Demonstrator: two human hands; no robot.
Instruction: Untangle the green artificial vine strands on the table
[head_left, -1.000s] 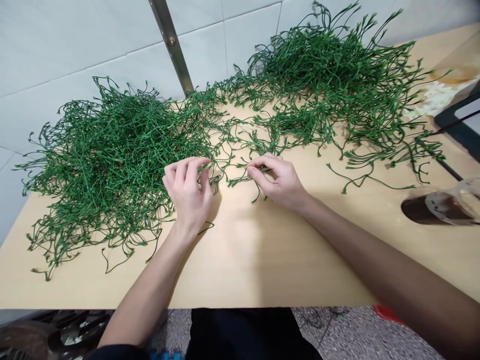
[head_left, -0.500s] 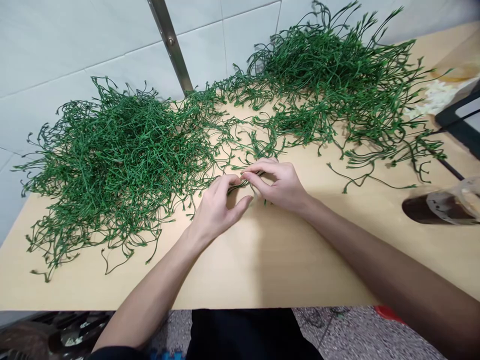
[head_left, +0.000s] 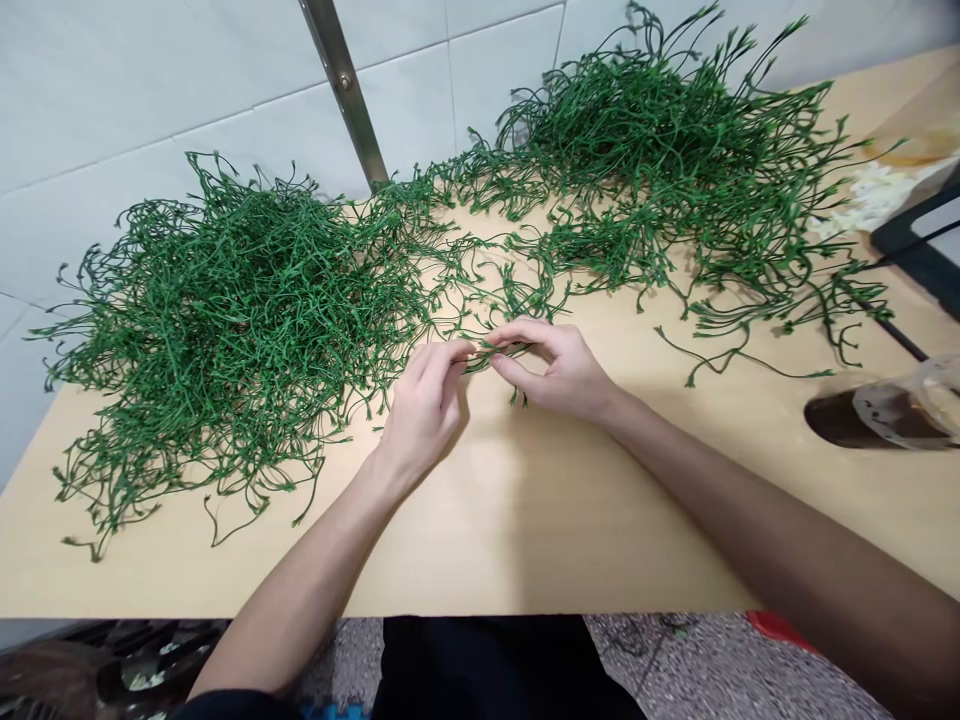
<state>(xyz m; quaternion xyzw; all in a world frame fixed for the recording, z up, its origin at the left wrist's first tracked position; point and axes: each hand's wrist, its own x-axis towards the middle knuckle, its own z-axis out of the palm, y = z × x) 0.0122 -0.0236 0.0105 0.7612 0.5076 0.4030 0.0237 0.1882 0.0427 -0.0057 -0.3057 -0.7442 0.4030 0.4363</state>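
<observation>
Left hand [head_left: 424, 405] and right hand [head_left: 559, 370] both pinch one green sprig [head_left: 501, 350]; bare table [head_left: 525, 520] lies open toward its near edge

Wooden table [head_left: 525, 520] under green stem piles [head_left: 225, 320]

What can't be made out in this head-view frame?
- How many green stems are pinched between the left hand and right hand: the fingers cover them.
- The dark tray: cut off by the right edge.
- The plastic cup of dark liquid: cut off by the right edge.
- The white bits behind the tray: too blurred to identify.
- The table under the stem piles: covered.
</observation>
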